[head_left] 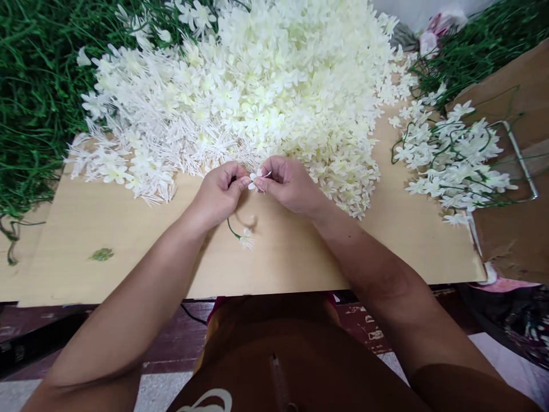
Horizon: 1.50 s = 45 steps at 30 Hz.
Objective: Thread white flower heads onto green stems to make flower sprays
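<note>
Over the middle of the board, my left hand (223, 191) and my right hand (288, 184) meet with thumbs and fingertips pinched together. Between them is a small white artificial flower (253, 179), its petals showing at the right fingertips. A thin green stem (233, 230) curves down from beneath my left hand and ends in another white bloom (246, 239). The stem's upper part is hidden behind the left fingers. Just beyond both hands lies a large heap of loose white artificial flowers (278, 86).
Piles of green artificial stems (30, 103) lie at the left and at the back right (497, 54). Stemmed white flowers (454, 154) lie beside a bent metal rod (521, 157) and cardboard (514, 234) at right. A green scrap (102, 254) rests on the wooden board (141, 234).
</note>
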Tool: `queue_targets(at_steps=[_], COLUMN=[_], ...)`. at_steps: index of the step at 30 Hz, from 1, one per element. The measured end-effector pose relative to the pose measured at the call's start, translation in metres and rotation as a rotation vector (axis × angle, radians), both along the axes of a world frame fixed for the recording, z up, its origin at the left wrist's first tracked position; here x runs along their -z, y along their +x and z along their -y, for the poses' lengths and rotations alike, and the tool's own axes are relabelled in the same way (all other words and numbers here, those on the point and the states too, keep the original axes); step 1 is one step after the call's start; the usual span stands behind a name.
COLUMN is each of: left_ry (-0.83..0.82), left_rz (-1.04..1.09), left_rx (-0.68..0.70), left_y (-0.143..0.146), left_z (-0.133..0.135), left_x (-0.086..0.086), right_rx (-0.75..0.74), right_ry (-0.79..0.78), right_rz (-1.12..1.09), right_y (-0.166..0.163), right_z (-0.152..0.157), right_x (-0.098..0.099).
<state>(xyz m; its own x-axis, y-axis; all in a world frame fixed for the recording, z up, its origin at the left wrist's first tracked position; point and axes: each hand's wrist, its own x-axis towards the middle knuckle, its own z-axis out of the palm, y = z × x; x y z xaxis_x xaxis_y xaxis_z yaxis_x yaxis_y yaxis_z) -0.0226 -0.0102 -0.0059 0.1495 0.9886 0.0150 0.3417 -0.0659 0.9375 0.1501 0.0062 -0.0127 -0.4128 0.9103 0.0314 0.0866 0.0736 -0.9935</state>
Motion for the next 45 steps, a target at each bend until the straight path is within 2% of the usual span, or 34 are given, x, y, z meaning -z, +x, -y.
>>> queue_targets(at_steps=[12,17,24,33,40,45], left_ry=[-0.089,-0.064,-0.052,0.002,0.061,0.078], left_rz=[0.112,0.105,-0.067,0.004,0.038,0.039], left_rx=[0.015,0.0,0.06,0.158,0.136,0.113], left_y=[-0.003,-0.001,-0.003,-0.005,-0.003,-0.001], left_z=[-0.003,-0.001,-0.004,-0.003,-0.004,-0.003], left_x=[-0.004,-0.002,-0.008,-0.009,-0.001,-0.003], right_rx=[0.086,0.056,0.047,0.075,0.068,0.076], right_ry=[0.046,-0.046,-0.179,-0.263,-0.291,-0.282], right_rz=[-0.036,-0.164,-0.278,-0.251,-0.247,-0.308], right_y=[-0.014,-0.008,-0.002,-0.004,-0.004,-0.004], right_z=[0.005,0.006,0.006,0.003,0.003,0.002], right_x=[0.007,0.0,-0.011,-0.012,-0.009,0.0])
